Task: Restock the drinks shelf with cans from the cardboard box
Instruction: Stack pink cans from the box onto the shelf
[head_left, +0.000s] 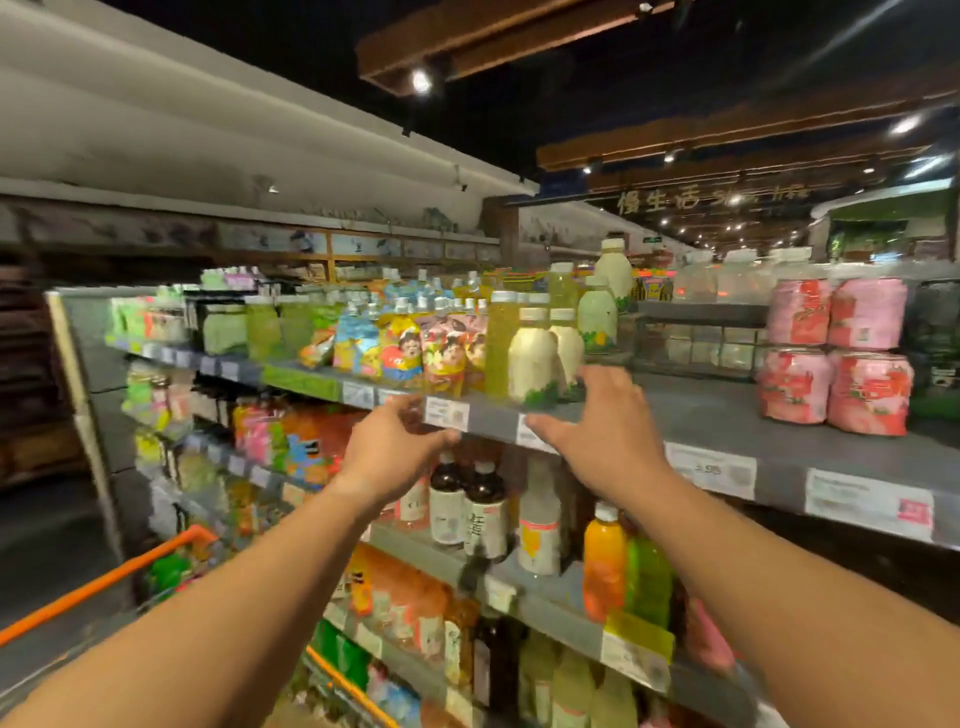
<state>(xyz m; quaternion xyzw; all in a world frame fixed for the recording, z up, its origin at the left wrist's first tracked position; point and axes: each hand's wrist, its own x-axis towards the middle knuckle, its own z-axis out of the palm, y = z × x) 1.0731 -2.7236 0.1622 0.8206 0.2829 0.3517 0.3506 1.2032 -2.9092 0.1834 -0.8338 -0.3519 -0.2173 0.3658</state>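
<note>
Both hands — left hand (392, 452), right hand (605, 426) — fingers loose, at shelf edge (493, 422).

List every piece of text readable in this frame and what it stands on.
"慢生活": gold characters on the hanging sign; the characters after them are blurred.
Shelf price tags: print too blurred to read.
Pink cans: label text too blurred to read.
Dark bottles on the lower shelf: label characters too small to read.

Matt grey shelf (727, 410) is carrying paper price tags (447, 414); at three o'clock, glossy shrink-wrapped pink cans (836, 358) are gleaming; clear plastic bottles (530, 358) are shining.
</note>
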